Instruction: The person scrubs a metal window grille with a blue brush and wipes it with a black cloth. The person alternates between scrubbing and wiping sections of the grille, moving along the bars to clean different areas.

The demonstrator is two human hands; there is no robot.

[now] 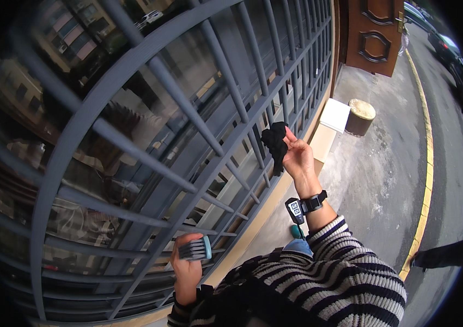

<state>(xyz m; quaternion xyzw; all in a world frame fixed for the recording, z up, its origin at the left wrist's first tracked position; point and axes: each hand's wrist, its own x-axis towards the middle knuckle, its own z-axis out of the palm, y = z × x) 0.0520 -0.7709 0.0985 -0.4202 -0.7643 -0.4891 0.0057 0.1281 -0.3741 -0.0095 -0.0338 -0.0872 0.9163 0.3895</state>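
Observation:
My left hand (185, 267) grips a small brush (197, 249) with a light blue back and dark and grey bristles, close to the lower bars of a grey metal window grille (231, 153). Farther along the grille, my right hand (300, 159) pinches a crumpled black cloth (275, 143) between thumb and fingers. The cloth hangs in front of the bars; whether it touches them I cannot tell. Behind the grille, the window glass (166, 118) reflects buildings and a car.
A cream ledge (322, 141) runs along the wall, with a white box-like block (335, 115) beside a round stool-like object (360, 117). A brown panelled door (374, 36) stands ajar. Beyond the pavement are a yellow kerb line (425, 163), parked cars (446, 49) and apparently a person's dark-clothed leg (440, 254).

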